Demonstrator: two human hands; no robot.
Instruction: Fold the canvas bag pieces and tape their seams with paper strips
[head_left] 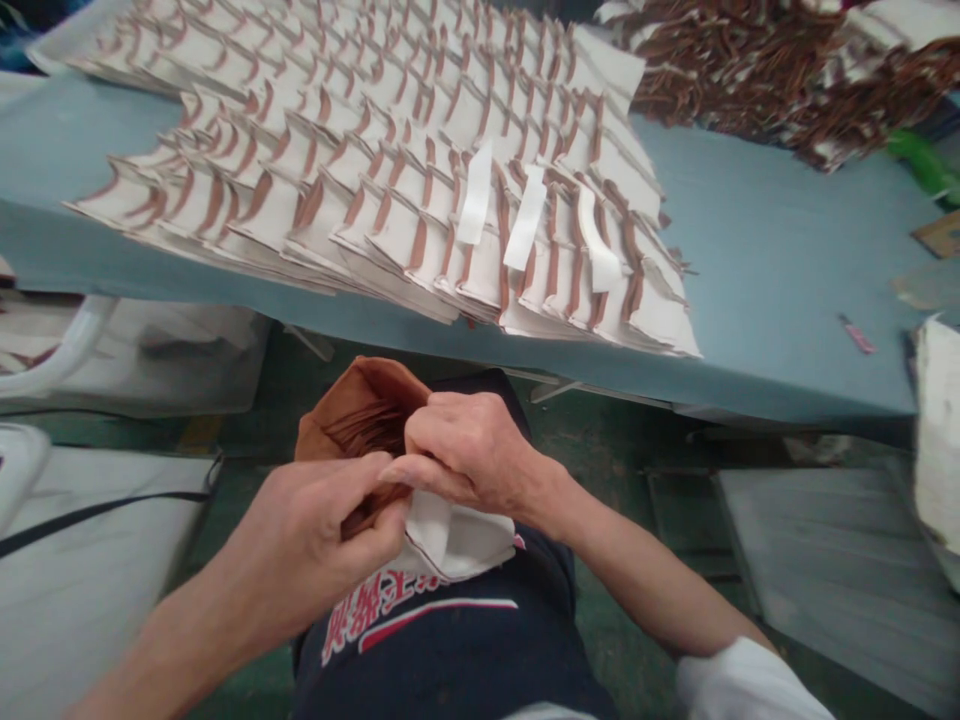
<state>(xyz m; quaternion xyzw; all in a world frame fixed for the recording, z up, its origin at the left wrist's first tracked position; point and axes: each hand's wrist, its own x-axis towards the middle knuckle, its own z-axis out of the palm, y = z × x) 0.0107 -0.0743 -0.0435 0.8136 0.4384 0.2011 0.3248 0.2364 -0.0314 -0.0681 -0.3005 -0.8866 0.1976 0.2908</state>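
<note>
Both my hands meet over my lap on one sewn piece, brown on its far side and white on its near side. The brown leather-like piece [337,415] stands up beyond my fingers, its opening gathered in dark folds. My left hand [322,520] pinches its near edge from the left. My right hand [469,450] is closed on the same edge, thumb stretched toward the left fingertips. Below them hangs the white fabric part [457,545], against a dark apron [465,650] with red and white lettering. What lies exactly between the fingertips is hidden.
A blue-covered table [765,250] spans the front, bearing overlapping rows of white pieces with brown edges [397,205]. Three white strips [527,218] lie on them. A brown heap [750,75] stands at back right. Grey plastic-covered surfaces [840,560] flank me.
</note>
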